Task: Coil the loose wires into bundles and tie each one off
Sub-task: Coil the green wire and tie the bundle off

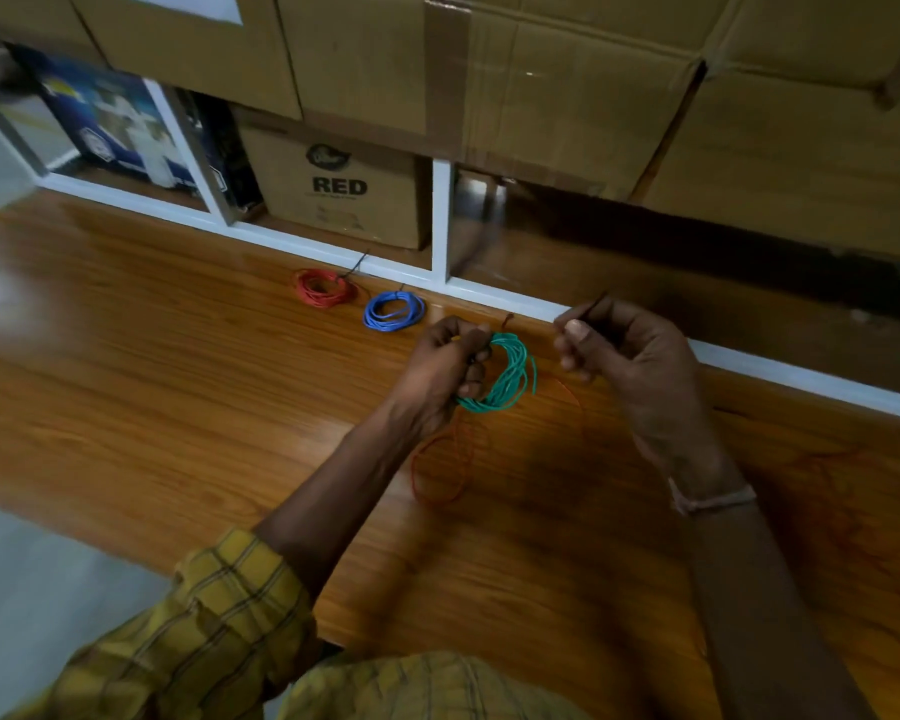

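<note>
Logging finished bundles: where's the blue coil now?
Head view: the blue coil lies on the wooden table, between the red coil and the left hand.

A storeroom or stockroom was indicated: taped cardboard cartons were stacked above white-framed shelving holding boxed goods.

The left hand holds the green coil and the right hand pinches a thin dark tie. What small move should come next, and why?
Probably pull the tie tight with the right hand. The left hand grips the green coil off the table, and the tie's path there is blurred. The red coil and blue coil already lie tied.
</note>
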`<state>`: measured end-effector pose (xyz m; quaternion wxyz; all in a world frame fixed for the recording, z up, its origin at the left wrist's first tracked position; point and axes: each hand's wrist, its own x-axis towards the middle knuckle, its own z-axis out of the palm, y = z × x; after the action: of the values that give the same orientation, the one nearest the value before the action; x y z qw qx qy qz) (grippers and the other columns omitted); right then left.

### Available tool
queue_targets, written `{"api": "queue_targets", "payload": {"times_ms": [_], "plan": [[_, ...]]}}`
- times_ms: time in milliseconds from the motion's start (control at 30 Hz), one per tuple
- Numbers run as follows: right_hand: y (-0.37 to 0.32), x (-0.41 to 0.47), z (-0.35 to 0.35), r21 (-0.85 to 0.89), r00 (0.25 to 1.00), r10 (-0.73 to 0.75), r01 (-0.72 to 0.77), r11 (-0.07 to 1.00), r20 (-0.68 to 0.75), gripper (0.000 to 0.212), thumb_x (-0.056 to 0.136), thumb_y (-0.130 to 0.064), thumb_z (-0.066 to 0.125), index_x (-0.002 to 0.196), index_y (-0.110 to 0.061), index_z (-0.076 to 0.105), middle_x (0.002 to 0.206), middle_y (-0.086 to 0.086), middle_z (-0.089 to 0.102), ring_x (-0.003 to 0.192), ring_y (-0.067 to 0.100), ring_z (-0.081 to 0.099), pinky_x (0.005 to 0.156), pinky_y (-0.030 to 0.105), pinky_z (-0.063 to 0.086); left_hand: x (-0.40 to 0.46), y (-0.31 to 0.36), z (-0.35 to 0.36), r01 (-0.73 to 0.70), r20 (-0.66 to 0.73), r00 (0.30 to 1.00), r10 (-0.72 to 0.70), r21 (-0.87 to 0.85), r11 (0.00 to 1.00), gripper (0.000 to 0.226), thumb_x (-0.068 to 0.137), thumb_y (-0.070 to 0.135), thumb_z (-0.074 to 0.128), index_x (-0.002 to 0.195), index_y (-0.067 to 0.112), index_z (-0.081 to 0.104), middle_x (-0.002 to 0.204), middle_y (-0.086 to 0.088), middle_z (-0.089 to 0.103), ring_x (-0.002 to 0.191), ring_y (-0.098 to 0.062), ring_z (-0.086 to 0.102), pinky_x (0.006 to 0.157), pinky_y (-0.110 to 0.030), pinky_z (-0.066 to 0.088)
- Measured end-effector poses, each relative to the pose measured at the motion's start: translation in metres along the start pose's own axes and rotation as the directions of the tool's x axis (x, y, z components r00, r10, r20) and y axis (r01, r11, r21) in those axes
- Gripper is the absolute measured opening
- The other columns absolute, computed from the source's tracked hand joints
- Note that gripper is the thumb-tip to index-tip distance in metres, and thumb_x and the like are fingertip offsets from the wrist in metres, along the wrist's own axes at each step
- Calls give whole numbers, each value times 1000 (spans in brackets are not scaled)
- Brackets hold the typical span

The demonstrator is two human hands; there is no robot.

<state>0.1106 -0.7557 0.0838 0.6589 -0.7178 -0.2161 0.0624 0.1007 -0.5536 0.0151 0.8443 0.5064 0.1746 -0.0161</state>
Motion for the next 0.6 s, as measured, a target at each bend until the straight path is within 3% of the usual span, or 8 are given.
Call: {"api": "queue_targets", "payload": {"times_ms": [367, 600], "plan": [[11, 7, 10, -151, 994, 108, -106, 983, 4, 15, 102, -11, 61, 99, -3, 73, 80, 9, 76, 66, 13, 67, 55, 19, 50, -21, 8, 7, -86, 23, 996, 84, 111, 990, 15, 108, 14, 58, 95, 12, 52, 69, -1, 50, 43, -6, 39, 38, -19, 32], [23, 6, 27, -93, 985, 149, -157, 983, -90, 12, 99, -13, 66, 93, -4, 72, 85, 5, 80, 82, 17, 78, 64, 27, 58, -22, 4, 12, -194, 65, 981, 182, 294, 936, 13, 108, 24, 59, 104, 11, 56, 74, -7, 53, 45, -6, 44, 44, -24, 37]]}}
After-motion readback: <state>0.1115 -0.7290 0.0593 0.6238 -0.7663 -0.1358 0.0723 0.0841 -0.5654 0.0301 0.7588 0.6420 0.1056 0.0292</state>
